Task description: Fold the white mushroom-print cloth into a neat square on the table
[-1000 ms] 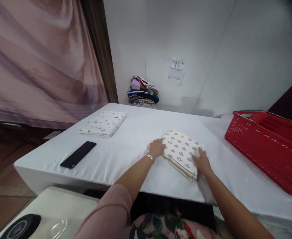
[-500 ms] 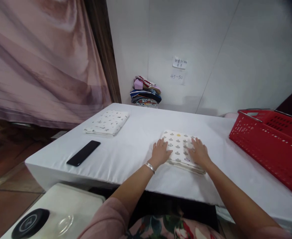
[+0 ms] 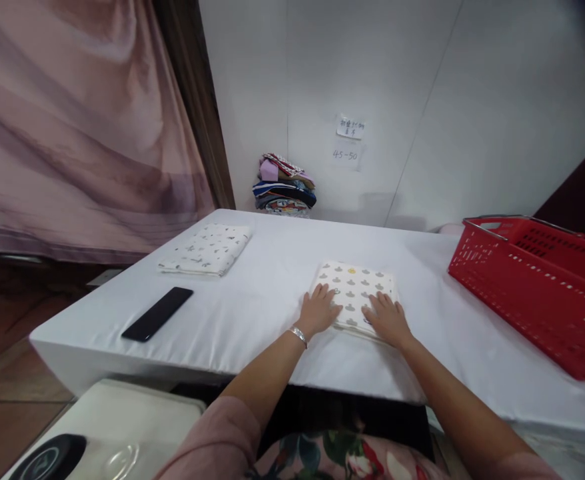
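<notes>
A folded white cloth with a grey cloud-like print lies flat on the white-covered table in front of me. My left hand rests on its left front corner, fingers spread. On the right front part of the same cloth lies my right hand, also flat with the fingers apart. Parts of the cloth's near edge are hidden under both hands. A second folded white cloth with a small dark print sits at the table's far left, away from my hands.
A black phone lies near the table's left front edge. At the right stands a red plastic basket. Folded fabrics are piled behind the table, against the wall. Below the table's left front is a white lidded container.
My right hand has slid toward me over the cloth, nearer its front edge. My left hand has moved slightly toward the front. The whole view has shifted a little.
</notes>
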The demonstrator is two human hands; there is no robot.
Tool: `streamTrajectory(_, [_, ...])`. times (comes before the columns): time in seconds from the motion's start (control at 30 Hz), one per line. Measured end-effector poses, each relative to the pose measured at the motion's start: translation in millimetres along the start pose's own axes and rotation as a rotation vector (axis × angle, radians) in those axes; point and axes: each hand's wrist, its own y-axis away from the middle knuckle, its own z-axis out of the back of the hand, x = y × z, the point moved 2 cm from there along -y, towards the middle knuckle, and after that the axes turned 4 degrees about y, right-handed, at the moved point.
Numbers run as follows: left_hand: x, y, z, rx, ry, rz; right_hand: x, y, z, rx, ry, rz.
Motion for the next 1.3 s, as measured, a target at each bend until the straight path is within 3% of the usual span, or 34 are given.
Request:
streamTrajectory(0.17, [0,0,0.0,0.017,0.007,0.006,-22,-3,-8,-0.078,-0.229,-0.034])
streamTrajectory(0.27, [0,-1,-0.2,0.034,0.008,0.019,-41,-2,-17,-0.165,-0.432,-0.187])
streamTrajectory(0.37, [1,-2,-0.6,0.028,0.006,0.023,-50,2,-25,-0.163,-0.560,-0.306])
streamTrajectory(0.77, [1,-2,0.0,0.016,0.037,0.034,-65,-26,-6,-0.052,-0.661,-0.435])
streamTrajectory(0.9, [0,0,-1.0,-0.009,0.048,0.028,-62,-30,-6,-0.099,-0.731,-0.437])
streamTrajectory(1.07, [2,-3,5.8,0.035,0.142,0.030,-64,-30,-11,-0.177,-0.568,-0.357])
streamTrajectory(1.2, [8,-9,12.2,-0.022,0.180,0.116,-62,-32,-11,-0.087,-0.383,-0.342])
streamTrajectory(1.3, [11,-10,9.4,0.000,0.173,0.163,-58,-32,-7,-0.048,-0.306,-0.364])
